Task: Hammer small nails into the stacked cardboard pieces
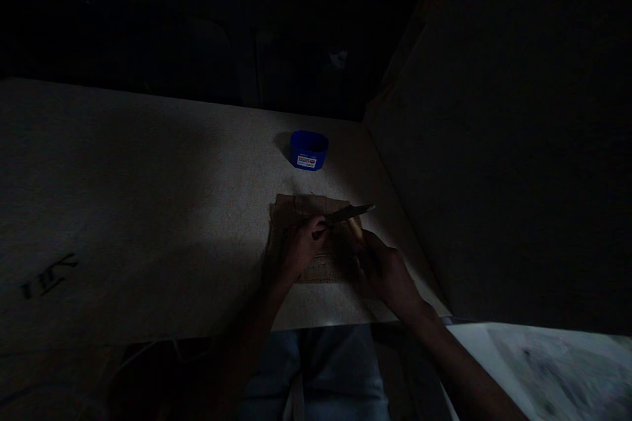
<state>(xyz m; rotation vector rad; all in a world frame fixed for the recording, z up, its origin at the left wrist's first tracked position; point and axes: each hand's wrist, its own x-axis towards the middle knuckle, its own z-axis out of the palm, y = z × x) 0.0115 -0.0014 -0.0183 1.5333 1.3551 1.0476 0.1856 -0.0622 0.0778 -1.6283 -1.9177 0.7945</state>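
My left hand (pixel 307 243) is closed around one end of a dark, flat blade-like tool (pixel 348 213). Its pale tip points to the right, and poor light hides its exact kind. In my right hand (pixel 388 270) is a tan, wooden-looking stick (pixel 355 227), its upper end close under the blade; whether the two touch I cannot tell. Both hands are above a brown, coarse-looking mat (pixel 316 273) with frayed edges and rows of marks, which they partly cover.
A blue tub (pixel 310 150) with a white label stands on the pale table (pixel 172 210) beyond the mat. Dark writing (pixel 49 275) marks the table at left. A dark upright panel (pixel 518 177) borders the right side. My legs (pixel 320 375) are below the front edge.
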